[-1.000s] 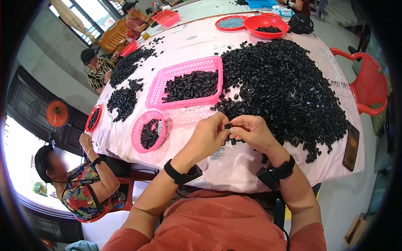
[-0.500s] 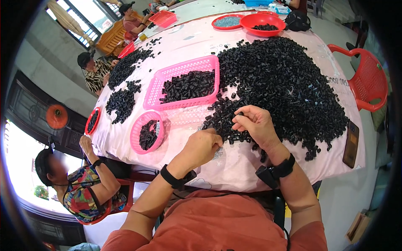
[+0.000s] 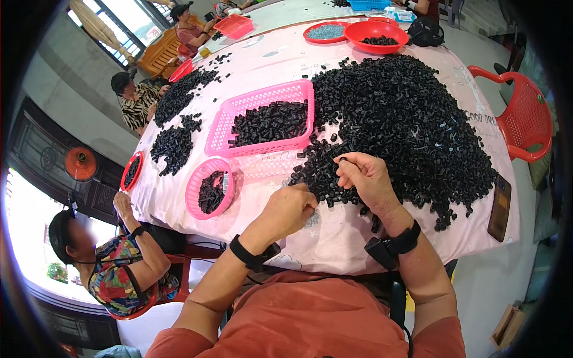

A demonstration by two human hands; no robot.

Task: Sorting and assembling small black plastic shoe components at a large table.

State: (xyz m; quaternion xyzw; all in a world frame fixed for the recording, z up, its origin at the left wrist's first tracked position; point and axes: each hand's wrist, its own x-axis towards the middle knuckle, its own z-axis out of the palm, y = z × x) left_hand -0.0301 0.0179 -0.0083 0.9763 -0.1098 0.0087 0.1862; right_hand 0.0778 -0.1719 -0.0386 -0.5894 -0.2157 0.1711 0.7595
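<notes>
A large heap of small black plastic pieces (image 3: 406, 113) spreads over the table in front of me. At its near edge my right hand (image 3: 367, 182) pinches one small black plastic piece (image 3: 342, 160) between thumb and forefinger. My left hand (image 3: 285, 209) is closed just above the cloth, left of the right hand, with its fingers curled inward. Whatever it holds is hidden behind the fingers. Beyond my left hand lies a pink rectangular basket (image 3: 222, 132) partly filled with black pieces. Nearer and to the left is a round pink basket (image 3: 192, 194) with dark pieces in it.
A pale pink cloth (image 3: 334, 250) covers the table. Red bowls (image 3: 352, 31) stand at the far side, and a phone (image 3: 500, 209) lies at the right edge beside a red chair (image 3: 525, 113). A co-worker (image 3: 128, 268) sits at the left; others sit farther along, near smaller black heaps (image 3: 173, 149).
My right hand's fingers have shifted slightly around the small black piece. The left hand stays almost in the same place.
</notes>
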